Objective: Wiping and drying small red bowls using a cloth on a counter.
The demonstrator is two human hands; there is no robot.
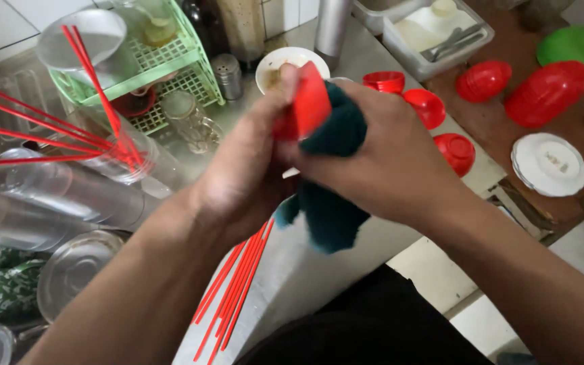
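Head view: both hands meet above the desk [305,270], at the middle of the picture. The left hand [245,172] is clamped on a small red bowl [305,108], thumb and fingers pinching its near side. The right hand [386,165] is closed on a dark green cloth [329,203] and presses it against the bowl – the cloth's loose end hangs below the two hands. So the bowl sits between the hands, held up off the desk, its rim tilted toward the far side.

Under the wrists, a bundle of red chopsticks [234,290] lies on the desk, running near to far. To the left, more red chopsticks stand in a clear cup [126,159], with other clear cups lying beside it. Far left is a green rack [170,64]. Just beyond the hands stands a white bowl [285,61]. To the right – several red bowls [457,152] sit upside down near the desk's edge, and a stack of white plates [549,165] rests on a lower brown surface.
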